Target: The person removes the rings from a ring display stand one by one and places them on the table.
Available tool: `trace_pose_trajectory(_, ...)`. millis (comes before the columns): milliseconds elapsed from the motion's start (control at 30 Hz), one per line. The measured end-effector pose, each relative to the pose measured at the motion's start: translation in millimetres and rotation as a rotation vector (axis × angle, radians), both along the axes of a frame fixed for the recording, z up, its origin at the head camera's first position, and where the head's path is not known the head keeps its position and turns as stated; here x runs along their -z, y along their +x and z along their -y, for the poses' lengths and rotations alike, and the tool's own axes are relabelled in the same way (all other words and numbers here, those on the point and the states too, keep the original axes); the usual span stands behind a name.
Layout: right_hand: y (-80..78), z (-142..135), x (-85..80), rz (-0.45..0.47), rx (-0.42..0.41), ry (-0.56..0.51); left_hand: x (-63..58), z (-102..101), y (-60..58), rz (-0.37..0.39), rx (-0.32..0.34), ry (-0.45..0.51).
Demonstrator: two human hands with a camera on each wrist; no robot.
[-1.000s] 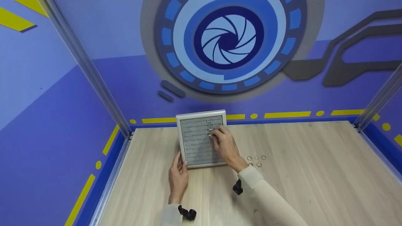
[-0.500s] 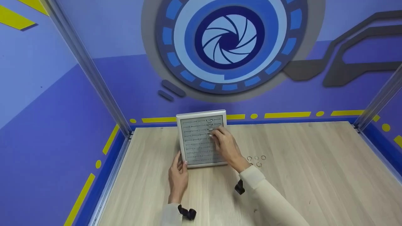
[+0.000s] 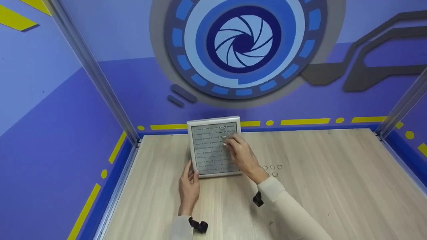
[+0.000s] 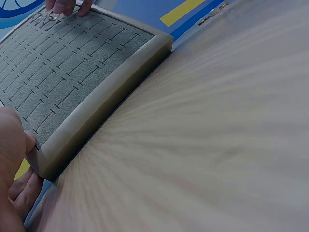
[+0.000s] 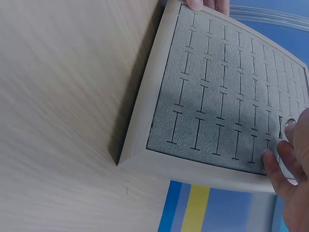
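A ring display tray (image 3: 210, 150) with a pale frame and a grey slotted pad stands tilted on the table. My left hand (image 3: 189, 188) grips its lower left corner, thumb on the front and fingers behind, as the left wrist view also shows. My right hand (image 3: 243, 155) is at the fourth column of slots, pinching a silver ring (image 4: 53, 16) at the pad; the fingers partly hide it. Above those fingertips, a few rings (image 3: 223, 128) sit in slots of the same column. In the right wrist view another fingertip (image 5: 268, 157) touches the pad.
Several loose rings (image 3: 279, 167) lie on the wooden table (image 3: 333, 180) to the right of the tray, beside my right wrist. A blue and purple printed wall (image 3: 133, 93) rises behind the tray. Metal posts (image 3: 96, 80) stand at the corners.
My right wrist and forearm have shifted slightly right and now cover one of the loose rings. The fingertips stay at nearly the same slot. My left hand and the tray hold still.
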State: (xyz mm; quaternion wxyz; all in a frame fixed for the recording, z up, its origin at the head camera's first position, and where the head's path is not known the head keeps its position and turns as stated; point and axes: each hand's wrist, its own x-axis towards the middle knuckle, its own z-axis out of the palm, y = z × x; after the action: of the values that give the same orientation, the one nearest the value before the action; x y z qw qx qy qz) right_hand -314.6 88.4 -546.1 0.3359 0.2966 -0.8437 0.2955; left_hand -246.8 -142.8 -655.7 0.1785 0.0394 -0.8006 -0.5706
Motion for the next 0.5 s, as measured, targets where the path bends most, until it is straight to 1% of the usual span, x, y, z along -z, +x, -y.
trace_pose_trajectory(133,1.7,-5.6,-0.4,0.005,0.004,0.013,-0.2,-1.0,-0.2,0.013,-0.005,0.0)
trace_pose_trajectory(367,4.8,-14.5,0.8,0.016,0.022,0.039,-0.8,-0.9,-0.9,0.007,0.002,0.007)
trace_pose_trajectory(500,8.8,-18.5,0.1,0.037,0.031,0.054,-0.7,-0.6,-1.2,0.01,0.003,0.015)
